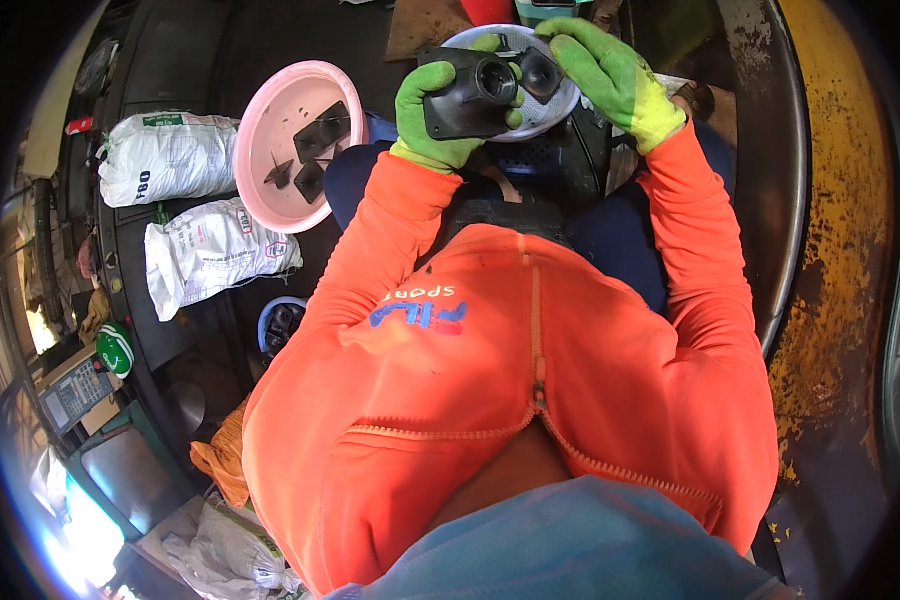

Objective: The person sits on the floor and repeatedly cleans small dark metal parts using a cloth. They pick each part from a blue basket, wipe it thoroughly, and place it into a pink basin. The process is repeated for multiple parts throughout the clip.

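My left hand (436,112), in a green glove, grips a black moulded part (467,92) with a flat flange and a round, hollow neck. The part is held up over the near left side of a white basket (560,118). Inside the basket, just right of the held part, shows another black part with a rounded end (540,76). My right hand (610,78), gloved in green and yellow, is raised over the basket's right rim. Its fingers are stretched out and nothing shows in them.
To the left stands a pink basin (253,165) with several black pieces in it. Two white sacks (175,158) lie beyond it. A small blue-rimmed bowl (266,322) holds black parts. At right runs a worn yellow machine side (838,200).
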The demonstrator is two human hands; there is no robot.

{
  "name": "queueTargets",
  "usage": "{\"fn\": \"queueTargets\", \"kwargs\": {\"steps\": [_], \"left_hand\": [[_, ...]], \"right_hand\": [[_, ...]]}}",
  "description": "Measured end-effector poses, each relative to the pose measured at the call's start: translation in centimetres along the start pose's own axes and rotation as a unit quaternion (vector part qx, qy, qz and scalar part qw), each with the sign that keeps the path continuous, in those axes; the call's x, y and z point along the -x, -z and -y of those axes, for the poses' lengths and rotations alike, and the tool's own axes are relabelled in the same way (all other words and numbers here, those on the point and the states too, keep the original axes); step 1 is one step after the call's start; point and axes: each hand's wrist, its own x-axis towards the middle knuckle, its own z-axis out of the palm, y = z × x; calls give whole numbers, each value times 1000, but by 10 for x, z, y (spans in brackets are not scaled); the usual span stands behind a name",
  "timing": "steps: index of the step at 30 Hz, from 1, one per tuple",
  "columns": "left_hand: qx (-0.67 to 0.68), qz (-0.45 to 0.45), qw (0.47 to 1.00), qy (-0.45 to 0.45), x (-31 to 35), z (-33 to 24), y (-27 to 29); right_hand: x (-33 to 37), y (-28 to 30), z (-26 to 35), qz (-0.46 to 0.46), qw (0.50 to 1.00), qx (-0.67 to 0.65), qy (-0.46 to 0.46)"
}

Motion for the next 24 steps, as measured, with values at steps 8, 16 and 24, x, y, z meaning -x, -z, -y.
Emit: {"fn": "queueTargets", "kwargs": {"steps": [8,16,24], "left_hand": [[-23,16,999,-16,7,-15,-13],[-122,22,986,-113,10,-19,-31],[-174,89,967,-164,5,-21,-44]], "right_hand": [[5,-14,-3,-3,965,168,200],[12,-24,3,0,958,155,242],[22,-31,1,25,986,65,154]]}}
